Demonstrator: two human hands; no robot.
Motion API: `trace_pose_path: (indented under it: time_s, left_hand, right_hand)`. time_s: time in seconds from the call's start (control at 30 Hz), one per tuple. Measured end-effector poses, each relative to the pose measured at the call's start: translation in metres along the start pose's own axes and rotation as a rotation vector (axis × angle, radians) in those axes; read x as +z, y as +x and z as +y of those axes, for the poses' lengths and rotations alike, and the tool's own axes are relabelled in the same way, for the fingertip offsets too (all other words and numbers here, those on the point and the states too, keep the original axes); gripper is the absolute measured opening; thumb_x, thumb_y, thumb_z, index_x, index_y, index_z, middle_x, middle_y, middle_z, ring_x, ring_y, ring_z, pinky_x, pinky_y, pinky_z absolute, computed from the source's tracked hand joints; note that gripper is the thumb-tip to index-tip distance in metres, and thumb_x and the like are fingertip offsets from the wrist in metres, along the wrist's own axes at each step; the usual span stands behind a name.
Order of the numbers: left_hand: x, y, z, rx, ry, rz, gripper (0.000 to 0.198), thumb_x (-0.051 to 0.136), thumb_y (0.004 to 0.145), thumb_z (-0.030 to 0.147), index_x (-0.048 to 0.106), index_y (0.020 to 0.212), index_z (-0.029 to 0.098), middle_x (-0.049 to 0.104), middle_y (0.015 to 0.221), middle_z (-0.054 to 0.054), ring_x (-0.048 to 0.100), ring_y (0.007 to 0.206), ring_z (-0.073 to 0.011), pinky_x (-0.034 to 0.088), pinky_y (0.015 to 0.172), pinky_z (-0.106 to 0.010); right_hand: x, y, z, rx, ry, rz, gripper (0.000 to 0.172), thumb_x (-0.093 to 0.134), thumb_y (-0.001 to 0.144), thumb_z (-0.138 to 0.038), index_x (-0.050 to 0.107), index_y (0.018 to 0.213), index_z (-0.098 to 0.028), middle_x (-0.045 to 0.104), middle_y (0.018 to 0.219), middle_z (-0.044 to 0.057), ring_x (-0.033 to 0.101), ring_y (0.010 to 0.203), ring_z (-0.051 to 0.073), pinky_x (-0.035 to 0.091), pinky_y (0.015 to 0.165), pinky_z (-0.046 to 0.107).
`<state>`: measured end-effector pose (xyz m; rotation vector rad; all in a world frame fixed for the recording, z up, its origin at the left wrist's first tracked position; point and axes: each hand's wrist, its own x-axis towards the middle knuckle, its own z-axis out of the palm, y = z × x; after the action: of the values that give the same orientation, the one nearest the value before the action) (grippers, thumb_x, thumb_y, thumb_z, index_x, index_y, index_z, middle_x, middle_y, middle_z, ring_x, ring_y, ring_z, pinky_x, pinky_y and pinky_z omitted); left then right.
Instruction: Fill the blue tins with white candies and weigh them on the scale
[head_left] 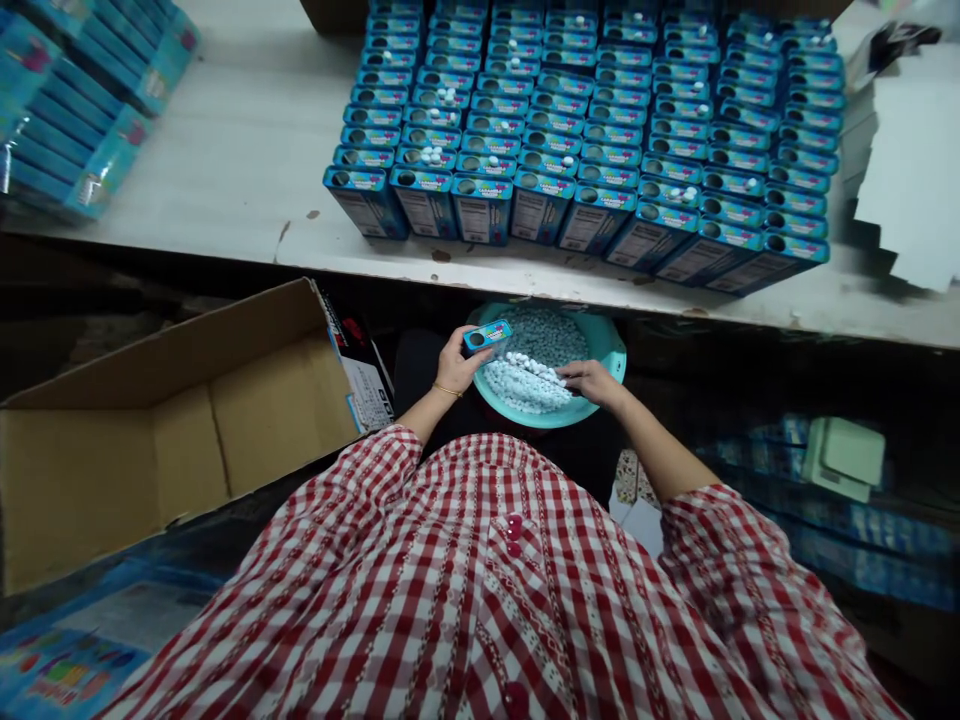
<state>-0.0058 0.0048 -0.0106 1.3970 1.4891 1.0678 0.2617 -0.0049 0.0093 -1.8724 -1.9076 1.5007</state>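
Packs [71, 115] are set far left on the counter [240, 130]. One blue box [487, 337] is gripped by the left hand [454, 368] at the left rim of the basin [613, 345], seemingly part-filled; ample white pellets [525, 385] are still loose. What is grasped by the right hand [594, 381] cannot be told. Farther, box rows [585, 142] are stood, apparently filled.

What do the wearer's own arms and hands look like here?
Both sleeves are red-and-white checked with patterned stripes, ending short of the wrists. The left hand is ungloved, with a thin gold-coloured bangle at its wrist. The right hand is ungloved.
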Motion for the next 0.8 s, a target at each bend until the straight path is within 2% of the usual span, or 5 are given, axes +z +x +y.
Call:
trace_pose_path:
  time_s: [0.13, 0.3, 0.47, 0.6, 0.8]
  left_hand:
    - [0.013, 0.002, -0.001, 0.054, 0.048, -0.054, 0.037, 0.068, 0.067, 0.027, 0.056, 0.101, 0.019, 0.064, 0.097, -0.004, 0.06, 0.09, -0.0189, 0.046, 0.084, -0.031]
    - [0.027, 0.001, -0.002, 0.124, 0.195, -0.123, 0.036, 0.067, 0.068, 0.02, 0.058, 0.103, 0.02, 0.064, 0.105, -0.005, 0.058, 0.1, -0.0217, 0.044, 0.089, -0.034]
    - [0.032, 0.0, -0.004, 0.153, 0.28, -0.138, 0.036, 0.065, 0.069, 0.018, 0.058, 0.105, 0.019, 0.064, 0.109, -0.007, 0.057, 0.102, -0.0224, 0.044, 0.091, -0.035]
    - [0.032, 0.001, -0.006, 0.17, 0.286, -0.134, 0.037, 0.065, 0.069, 0.017, 0.057, 0.105, 0.019, 0.064, 0.109, -0.007, 0.058, 0.102, -0.0222, 0.044, 0.09, -0.035]
    - [0.033, 0.002, -0.008, 0.204, 0.263, -0.15, 0.036, 0.065, 0.07, 0.02, 0.057, 0.106, 0.019, 0.064, 0.109, -0.007, 0.058, 0.101, -0.0222, 0.044, 0.089, -0.035]
  right_hand:
    - [-0.033, -0.024, -0.037, -0.097, 0.044, 0.024, 0.036, 0.052, 0.073, -0.021, 0.07, 0.103, -0.014, 0.066, 0.088, 0.005, 0.057, 0.062, 0.012, 0.046, 0.054, 0.022]
    - [-0.046, -0.036, -0.107, -0.099, -0.584, 0.092, 0.034, 0.046, 0.076, -0.011, 0.072, 0.095, -0.022, 0.069, 0.092, 0.005, 0.062, 0.089, 0.019, 0.045, 0.076, 0.026]
    - [-0.035, -0.042, -0.163, -0.044, -0.977, 0.04, 0.032, 0.04, 0.081, -0.011, 0.069, 0.096, -0.013, 0.067, 0.097, 0.016, 0.064, 0.088, 0.024, 0.046, 0.074, 0.029]
    - [-0.034, -0.044, -0.175, -0.074, -1.034, 0.047, 0.031, 0.039, 0.085, -0.014, 0.067, 0.1, -0.009, 0.066, 0.098, 0.019, 0.064, 0.091, 0.024, 0.046, 0.076, 0.027]
    - [-0.038, -0.048, -0.166, -0.043, -1.034, 0.015, 0.033, 0.036, 0.084, -0.009, 0.066, 0.097, -0.013, 0.066, 0.099, 0.015, 0.064, 0.087, 0.022, 0.045, 0.07, 0.026]
